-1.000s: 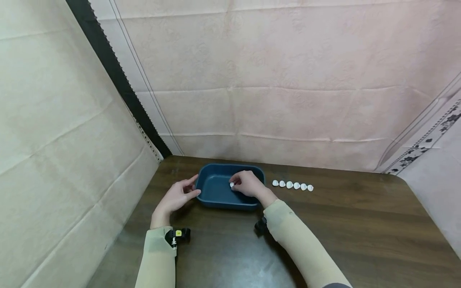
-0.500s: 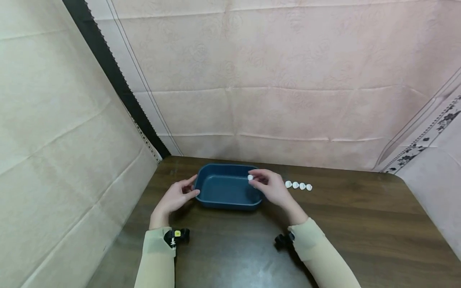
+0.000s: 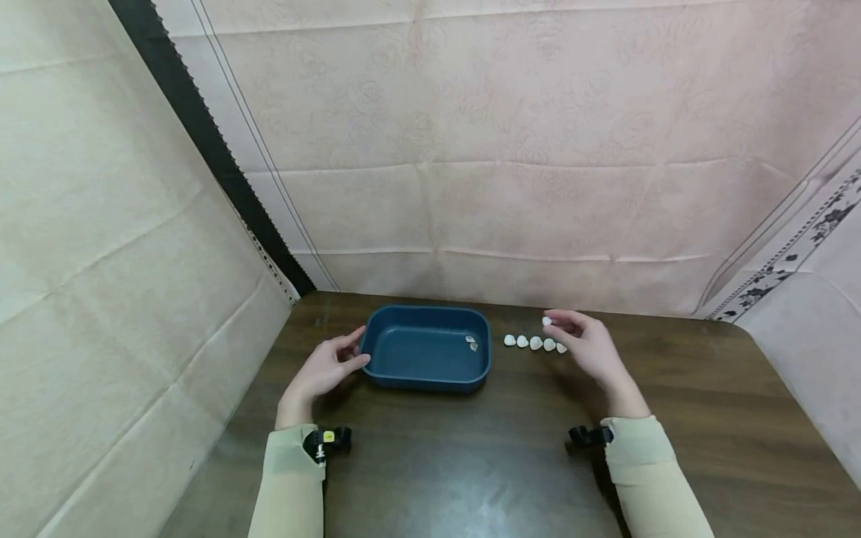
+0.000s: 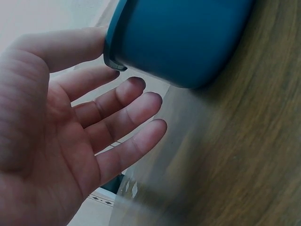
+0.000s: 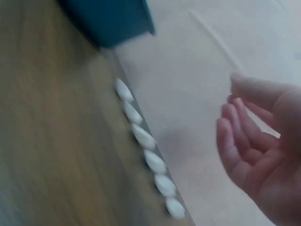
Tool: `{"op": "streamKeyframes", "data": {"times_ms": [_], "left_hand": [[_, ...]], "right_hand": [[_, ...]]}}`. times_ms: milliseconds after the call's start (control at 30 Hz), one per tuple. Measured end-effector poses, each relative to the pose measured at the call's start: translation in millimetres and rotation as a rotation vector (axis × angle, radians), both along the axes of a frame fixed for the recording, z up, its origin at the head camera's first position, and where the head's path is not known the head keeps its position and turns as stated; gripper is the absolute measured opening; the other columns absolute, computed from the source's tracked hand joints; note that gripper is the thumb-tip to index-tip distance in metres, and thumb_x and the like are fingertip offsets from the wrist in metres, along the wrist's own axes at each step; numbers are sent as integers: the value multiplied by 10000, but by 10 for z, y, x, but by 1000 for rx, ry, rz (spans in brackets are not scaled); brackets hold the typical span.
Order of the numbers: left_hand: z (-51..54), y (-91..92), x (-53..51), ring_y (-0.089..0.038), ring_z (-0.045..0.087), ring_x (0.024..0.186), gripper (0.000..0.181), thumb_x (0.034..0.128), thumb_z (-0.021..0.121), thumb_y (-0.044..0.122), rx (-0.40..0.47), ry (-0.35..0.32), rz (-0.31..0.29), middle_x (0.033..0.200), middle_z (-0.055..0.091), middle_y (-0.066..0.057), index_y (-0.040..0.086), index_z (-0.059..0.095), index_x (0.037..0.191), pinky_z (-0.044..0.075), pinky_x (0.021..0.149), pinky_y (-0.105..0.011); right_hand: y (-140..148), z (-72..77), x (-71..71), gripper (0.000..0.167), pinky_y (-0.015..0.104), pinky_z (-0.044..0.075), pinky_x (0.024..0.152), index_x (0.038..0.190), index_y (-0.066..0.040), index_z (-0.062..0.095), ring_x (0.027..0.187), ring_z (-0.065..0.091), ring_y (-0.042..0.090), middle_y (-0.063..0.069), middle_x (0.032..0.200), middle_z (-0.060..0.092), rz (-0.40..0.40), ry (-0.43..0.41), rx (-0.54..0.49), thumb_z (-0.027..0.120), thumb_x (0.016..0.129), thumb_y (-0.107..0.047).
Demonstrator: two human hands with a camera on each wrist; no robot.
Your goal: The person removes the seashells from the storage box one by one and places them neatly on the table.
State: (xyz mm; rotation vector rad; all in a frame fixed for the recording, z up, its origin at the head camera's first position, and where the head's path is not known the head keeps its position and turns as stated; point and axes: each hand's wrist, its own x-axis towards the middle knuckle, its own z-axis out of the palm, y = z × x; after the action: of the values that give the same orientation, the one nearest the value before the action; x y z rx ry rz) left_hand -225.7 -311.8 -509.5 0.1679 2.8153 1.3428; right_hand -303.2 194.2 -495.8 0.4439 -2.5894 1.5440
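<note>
At the table's far edge stands a blue rectangular basin (image 3: 424,366). My left hand (image 3: 325,371) touches its left rim with thumb and index finger spread apart; in the left wrist view the other fingers (image 4: 136,115) are loosely extended below the rim. My right hand (image 3: 585,347) is above the right end of a row of small white shells (image 3: 536,343), pinching a small white shell (image 3: 547,321) between thumb and fingertips. The right wrist view shows several shells (image 5: 143,136) lined up; the pinched one cannot be made out there. Two shells (image 3: 472,344) lie inside the basin's right part.
The dark brown wooden table (image 3: 437,456) stretches around and in front of the basin. Pale cloth (image 3: 525,187) hangs behind the table's far edge and at both sides. A small black camera (image 3: 588,436) is strapped to the right wrist, another camera (image 3: 335,439) to the left.
My right hand has lifted out of the basin and moved right with the shell to above the row. The two shells inside the basin now show. The left hand stays at the rim.
</note>
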Motion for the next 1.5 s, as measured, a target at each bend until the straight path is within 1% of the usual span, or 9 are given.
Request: {"op": "streamKeyframes", "data": {"times_ms": [67, 233, 300, 400, 567, 733, 900, 1267, 1500], "left_hand": [[0, 0, -1, -262, 552, 953, 636, 1042, 730, 286, 1, -1, -1, 1054, 622, -74, 137, 499, 1615, 466, 794, -417], [11, 1, -4, -260, 555, 958, 642, 1042, 731, 290, -7, 4, -9, 1061, 627, -73, 129, 495, 1616, 472, 798, -415], [21, 2, -4, -260, 557, 964, 642, 1042, 731, 290, -11, 5, -10, 1065, 630, -72, 128, 494, 1617, 475, 804, -416], [33, 5, -4, -264, 559, 972, 637, 1045, 727, 280, -13, 2, -9, 1070, 631, -73, 127, 492, 1618, 479, 814, -418], [31, 3, 4, -268, 560, 972, 641, 1044, 729, 281, -6, -2, -7, 1067, 630, -78, 119, 491, 1617, 481, 810, -418], [15, -7, 12, -260, 561, 967, 659, 1036, 737, 319, -1, -2, -9, 1062, 627, -71, 119, 494, 1615, 481, 796, -406], [0, -9, 2, -250, 560, 951, 650, 1031, 742, 304, 0, 16, -19, 1050, 626, -63, 113, 506, 1607, 472, 792, -404], [-3, -12, 2, -252, 559, 961, 651, 1034, 738, 315, 4, 11, -21, 1059, 630, -65, 126, 503, 1610, 473, 813, -416], [-2, -8, 7, -255, 558, 972, 648, 1040, 731, 322, 3, 6, -16, 1066, 631, -66, 131, 500, 1614, 472, 817, -418]], "right_hand": [[124, 11, -8, 385, 202, 518, 791, 1361, -60, 717, 1009, 685, 127, 163, 1197, 739, -8, -12, 41, 756, 1031, -256], [383, -8, 0, 407, 222, 522, 831, 1374, -31, 699, 1115, 683, 254, 170, 1267, 727, -22, -62, 136, 728, 1050, -276], [475, -43, -6, 412, 268, 522, 871, 1379, -35, 697, 1149, 670, 294, 169, 1297, 718, -29, -78, 171, 711, 1060, -296], [601, -109, -15, 431, 385, 520, 938, 1384, -48, 692, 1177, 651, 329, 178, 1325, 702, -44, -110, 210, 685, 1072, -345], [731, -198, -12, 423, 465, 521, 931, 1361, -13, 697, 1141, 657, 346, 215, 1293, 706, -72, -165, 268, 691, 1070, -321], [769, -251, -3, 361, 514, 509, 939, 1299, 31, 718, 1122, 673, 370, 223, 1225, 730, -85, -177, 320, 720, 1049, -229], [761, -285, -24, 345, 534, 513, 943, 1265, 37, 734, 1085, 693, 358, 191, 1157, 751, -91, -178, 339, 740, 1032, -218], [703, -317, -33, 337, 543, 521, 934, 1274, 23, 727, 1081, 694, 367, 197, 1173, 735, -93, -198, 334, 736, 1032, -211], [689, -328, -34, 328, 513, 521, 908, 1273, 7, 730, 1048, 695, 340, 181, 1158, 731, -91, -182, 347, 743, 1027, -210]]}}
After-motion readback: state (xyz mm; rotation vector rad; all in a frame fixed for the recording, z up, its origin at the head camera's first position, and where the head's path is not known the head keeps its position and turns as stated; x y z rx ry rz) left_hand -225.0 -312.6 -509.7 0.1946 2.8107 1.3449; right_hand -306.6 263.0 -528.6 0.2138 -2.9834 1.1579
